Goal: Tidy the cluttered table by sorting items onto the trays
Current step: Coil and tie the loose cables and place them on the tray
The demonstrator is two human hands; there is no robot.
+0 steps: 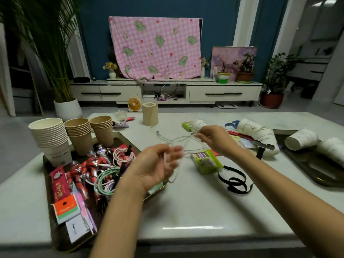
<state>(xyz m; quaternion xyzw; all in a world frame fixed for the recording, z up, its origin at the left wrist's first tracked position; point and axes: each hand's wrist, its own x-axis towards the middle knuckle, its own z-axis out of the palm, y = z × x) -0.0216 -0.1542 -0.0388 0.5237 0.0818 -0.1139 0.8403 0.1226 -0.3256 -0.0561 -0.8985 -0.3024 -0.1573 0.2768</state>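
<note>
A thin white cable (183,141) hangs in loops above the middle of the table, stretched between both hands. My left hand (158,164) holds one part of it, palm up and blurred, with a loop dangling below. My right hand (214,138) pinches the other part farther back. The left tray (130,139) carries stacked paper cups (50,136), red toy figures (87,166), coiled cables (106,180) and flat packets (61,190). The right tray (320,175) holds white cups (301,139) lying on their sides.
On the table lie a green box of coloured sticks (206,162), a black strap (234,180), a tape roll (150,113), a shuttlecock (121,118) and more tipped white cups (256,133) over papers. A TV cabinet and potted plants stand beyond.
</note>
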